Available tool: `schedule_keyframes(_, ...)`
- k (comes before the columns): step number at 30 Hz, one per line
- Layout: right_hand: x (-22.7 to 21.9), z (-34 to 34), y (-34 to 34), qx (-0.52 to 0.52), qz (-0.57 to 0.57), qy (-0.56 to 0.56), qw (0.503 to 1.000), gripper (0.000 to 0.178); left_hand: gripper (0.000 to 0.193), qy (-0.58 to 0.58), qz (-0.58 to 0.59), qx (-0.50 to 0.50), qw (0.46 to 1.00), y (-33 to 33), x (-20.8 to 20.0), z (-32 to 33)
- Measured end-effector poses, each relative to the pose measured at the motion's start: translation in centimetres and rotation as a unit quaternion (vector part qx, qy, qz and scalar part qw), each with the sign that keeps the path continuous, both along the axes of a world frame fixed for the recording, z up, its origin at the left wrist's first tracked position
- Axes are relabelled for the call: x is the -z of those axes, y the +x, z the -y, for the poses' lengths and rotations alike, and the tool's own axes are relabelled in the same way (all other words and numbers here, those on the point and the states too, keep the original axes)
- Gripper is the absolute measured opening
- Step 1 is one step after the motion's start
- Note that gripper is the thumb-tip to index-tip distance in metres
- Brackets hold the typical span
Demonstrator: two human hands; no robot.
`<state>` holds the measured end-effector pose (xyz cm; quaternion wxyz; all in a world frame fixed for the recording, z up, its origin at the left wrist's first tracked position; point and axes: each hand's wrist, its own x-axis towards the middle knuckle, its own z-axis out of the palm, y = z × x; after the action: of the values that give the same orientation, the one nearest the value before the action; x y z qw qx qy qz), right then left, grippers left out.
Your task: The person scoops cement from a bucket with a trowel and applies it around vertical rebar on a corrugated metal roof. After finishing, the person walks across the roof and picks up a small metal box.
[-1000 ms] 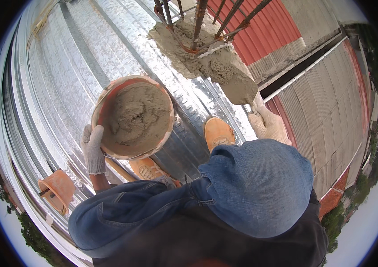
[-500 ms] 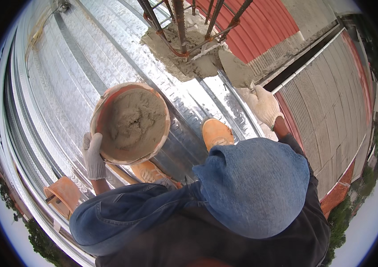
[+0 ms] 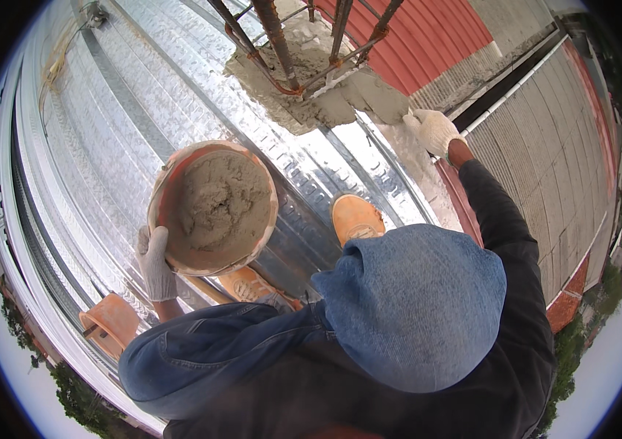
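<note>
Mortar pan point(image 3: 212, 208) in left grip point(image 3: 154, 262)

My hood point(image 3: 417, 304) blocks my torso and most of my legs. My left hand point(image 3: 154, 262) partly tucked under mortar bucket point(image 3: 212, 207); palm unseen. My right hand point(image 3: 434, 130) glove hides trowel handle. Rebar tops point(image 3: 274, 33) cut off by upper edge. Second orange bucket point(image 3: 112, 322) half hidden behind my sleeve point(image 3: 201, 351).

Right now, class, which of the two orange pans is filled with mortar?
The pan gripped at its rim by the left hand; it is full of grey mortar. The smaller orange pan sits behind on the metal roof.
</note>
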<state>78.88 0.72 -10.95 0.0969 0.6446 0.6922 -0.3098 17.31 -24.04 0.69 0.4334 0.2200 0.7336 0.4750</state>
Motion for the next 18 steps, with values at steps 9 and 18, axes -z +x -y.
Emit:
schedule_keyframes(9,-2.7,7.3,0.7,0.177,-0.159,-0.099,0.966,0.051,0.018,0.004,0.018,-0.018,1.000,0.1,-0.2,0.1)
schedule_keyframes(18,-2.4,-3.2,1.3,0.299,-0.319,-0.284,0.853,0.044,0.017,0.002,0.017,-0.021,1.000,0.9,-0.4,-0.7)
